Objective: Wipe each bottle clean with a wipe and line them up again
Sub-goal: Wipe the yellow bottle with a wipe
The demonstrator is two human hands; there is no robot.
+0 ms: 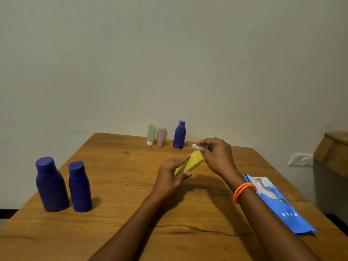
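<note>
1. Wooden table [116, 219] running from the near foreground to a far edge against the plain wall; left edge angling away past 2 large blue bottles, right edge close beside a blue wipe pack [278, 202].
2. Broad bare wood in the middle and near part of the top, between the left pair of bottles and the pack.
3. Large blue bottle [51, 185] and slightly smaller blue bottle [80, 187] upright just beside each other near the left edge.
4. At the far edge, in a row: green tube [151, 134] standing on its white cap, pink tube [161, 136] just beside it, small blue bottle [179, 134] a little apart to the right.
5. Yellow bottle [189, 163] held above the table's middle, tilted, top end up and away to the right; flat-sided, mustard-yellow, with a dark cap end mostly hidden.
6. Left hand [169, 178] clamped on the yellow bottle's lower end, thumb below and fingers stretched along its side.
7. Right hand [216, 157] curled over the top end, fingers pinching a small white wipe [195, 146] against the cap area.
8. Orange bead bracelet [243, 192] round the right wrist.
9. Wall socket [299, 159] and a wooden cabinet corner [331, 147] off to the right, beyond the table.
</note>
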